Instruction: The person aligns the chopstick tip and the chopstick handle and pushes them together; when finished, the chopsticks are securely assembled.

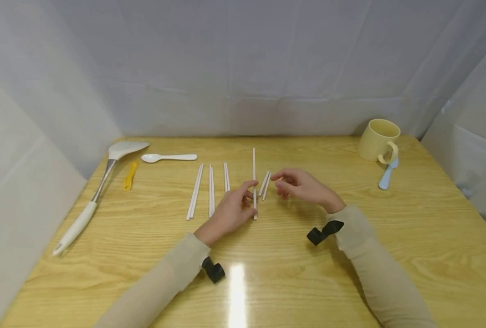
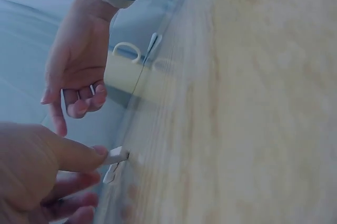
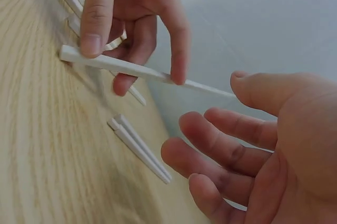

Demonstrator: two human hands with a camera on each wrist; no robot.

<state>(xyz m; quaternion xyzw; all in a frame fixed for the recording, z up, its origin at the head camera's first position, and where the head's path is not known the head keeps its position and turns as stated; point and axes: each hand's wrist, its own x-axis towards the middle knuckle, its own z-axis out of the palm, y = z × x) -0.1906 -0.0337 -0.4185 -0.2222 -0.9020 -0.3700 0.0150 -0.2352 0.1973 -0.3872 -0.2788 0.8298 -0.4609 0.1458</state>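
Note:
My left hand [image 1: 233, 208] pinches a white chopstick [image 1: 254, 166] that points away from me. In the right wrist view, the thumb presses on it near its thick end [image 3: 68, 54] and a fingertip touches it farther along. My right hand [image 1: 304, 187] hovers to the right, fingers loosely bent and nothing in them. Between the hands lies a shorter pair of white sticks [image 1: 264, 186]. Left of my left hand, pairs of chopsticks lie in a row: a left pair [image 1: 195, 191], a middle pair [image 1: 211, 191] and a third pair [image 1: 226, 175] partly hidden by the hand.
At the left lie a long-handled white ladle [image 1: 91, 209], a small yellow utensil [image 1: 130, 176] and a white spoon [image 1: 171, 157]. A yellow mug [image 1: 376, 139] stands back right, with a light blue utensil [image 1: 385, 177] beside it. White cloth [image 1: 251, 68] hangs behind the wooden table [image 1: 292, 273].

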